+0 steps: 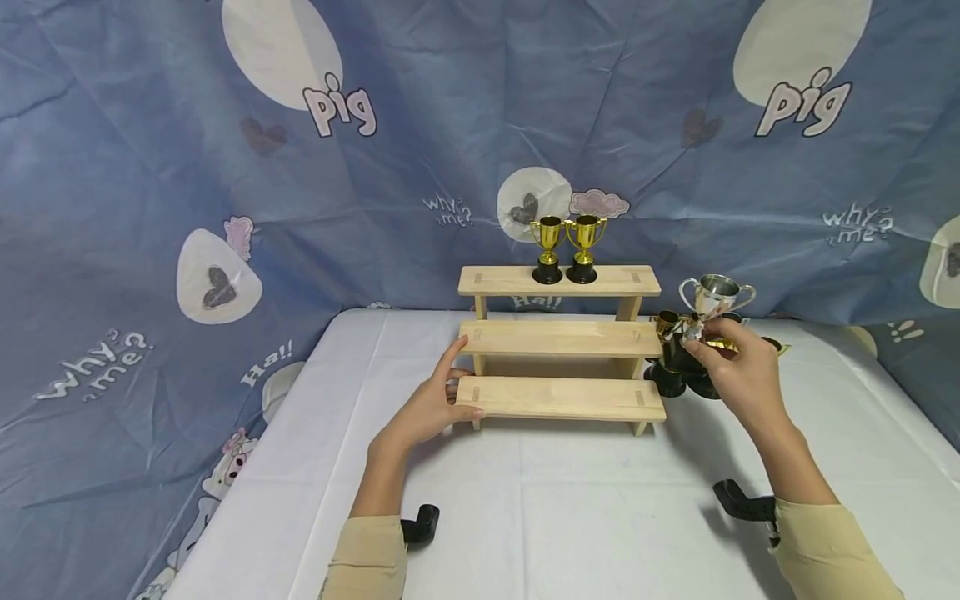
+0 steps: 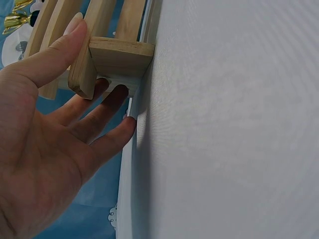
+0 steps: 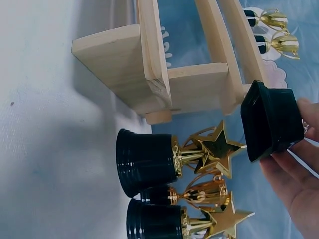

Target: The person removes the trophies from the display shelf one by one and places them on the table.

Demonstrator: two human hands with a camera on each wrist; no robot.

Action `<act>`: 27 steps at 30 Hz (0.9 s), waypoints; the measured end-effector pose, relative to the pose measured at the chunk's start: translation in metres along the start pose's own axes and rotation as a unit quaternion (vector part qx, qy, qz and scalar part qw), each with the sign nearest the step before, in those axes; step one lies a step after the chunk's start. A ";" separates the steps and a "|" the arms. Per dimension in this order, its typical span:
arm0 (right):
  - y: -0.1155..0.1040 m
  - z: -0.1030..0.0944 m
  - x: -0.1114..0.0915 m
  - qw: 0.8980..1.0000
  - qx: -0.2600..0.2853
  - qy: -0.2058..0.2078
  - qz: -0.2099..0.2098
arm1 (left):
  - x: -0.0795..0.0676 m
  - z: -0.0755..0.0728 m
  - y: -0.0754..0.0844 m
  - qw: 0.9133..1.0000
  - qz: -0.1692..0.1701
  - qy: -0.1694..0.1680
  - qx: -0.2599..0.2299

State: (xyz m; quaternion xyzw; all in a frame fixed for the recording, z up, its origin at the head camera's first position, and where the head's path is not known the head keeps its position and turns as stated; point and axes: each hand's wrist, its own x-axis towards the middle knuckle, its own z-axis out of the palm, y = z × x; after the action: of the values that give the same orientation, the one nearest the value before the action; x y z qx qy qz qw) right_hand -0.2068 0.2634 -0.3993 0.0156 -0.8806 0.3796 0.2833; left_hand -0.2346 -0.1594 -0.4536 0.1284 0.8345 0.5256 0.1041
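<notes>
Stand: wooden three-board stand (image 1: 555, 337) stood just right of centre in my remote head view, on white cloth (image 1: 525, 500).
Left hand: I noted the left hand (image 1: 423, 407) at the stand's left end, fingers loosely extended, thumb on the lowest board (image 1: 558, 397), index fingertip at the middle board's end.
Right hand: I observed the right hand (image 1: 738, 362), at right of frame, pinching a silver trophy (image 1: 714, 296).
Silver trophy: tilted, bowl toward the upper right; my right wrist feed showed its black base (image 3: 281, 119), hollow beneath.
Top board: two gold cups (image 1: 550, 237) stood upright, side by side, upper centre.
Cluster: star-topped trophies (image 3: 174, 158), black-based, stood beyond the stand's right end, partly hidden behind the right hand.
</notes>
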 end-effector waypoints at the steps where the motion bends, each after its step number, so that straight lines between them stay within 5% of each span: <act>1: 0.000 -0.001 0.000 1.000 0.001 0.000 0.000 | 0.000 0.000 0.000 1.000 -0.001 0.000 0.000; 13: 0.008 -0.005 -0.006 0.999 0.014 -0.030 0.034 | 0.001 0.000 0.000 1.000 0.008 -0.001 0.001; 27: 0.019 -0.001 -0.012 0.995 -0.039 -0.080 0.050 | 0.001 0.000 0.000 1.000 0.007 -0.001 0.009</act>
State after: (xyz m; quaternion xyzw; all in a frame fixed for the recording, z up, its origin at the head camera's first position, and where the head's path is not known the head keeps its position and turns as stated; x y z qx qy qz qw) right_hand -0.2012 0.2752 -0.4171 -0.0090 -0.9141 0.3566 0.1927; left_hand -0.2358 -0.1594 -0.4540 0.1362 0.8381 0.5187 0.1002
